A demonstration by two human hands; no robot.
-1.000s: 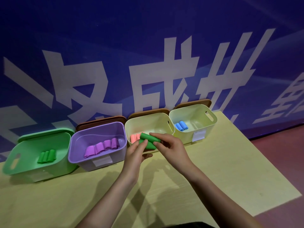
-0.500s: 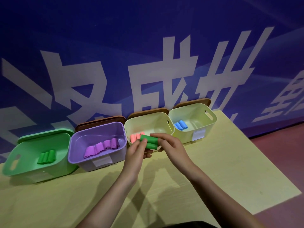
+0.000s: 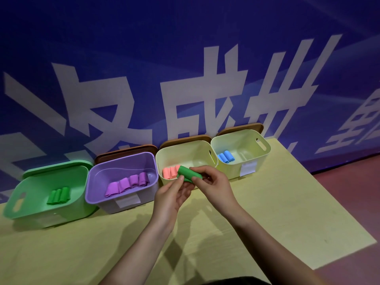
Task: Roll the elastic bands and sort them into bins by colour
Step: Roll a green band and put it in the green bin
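Both hands have a grip on the rolled green band (image 3: 188, 174): left hand (image 3: 171, 194) pinches it from below, right hand (image 3: 213, 183) curls fingers over its top. It's up off the desk (image 3: 267, 212), right in front of the cream bin (image 3: 185, 149) with the pink rolls (image 3: 170, 172). The green bin (image 3: 41, 194) sits way off to the left of the hands.

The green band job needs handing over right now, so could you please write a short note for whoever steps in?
Left hand and right hand both pinch the rolled green band, held in front of the pale bin with pink rolls.
Done: green rolls in the green bin, purple rolls in the purple bin, blue rolls in the right-hand pale bin.
Left: carry the band left and drop it in the green bin.
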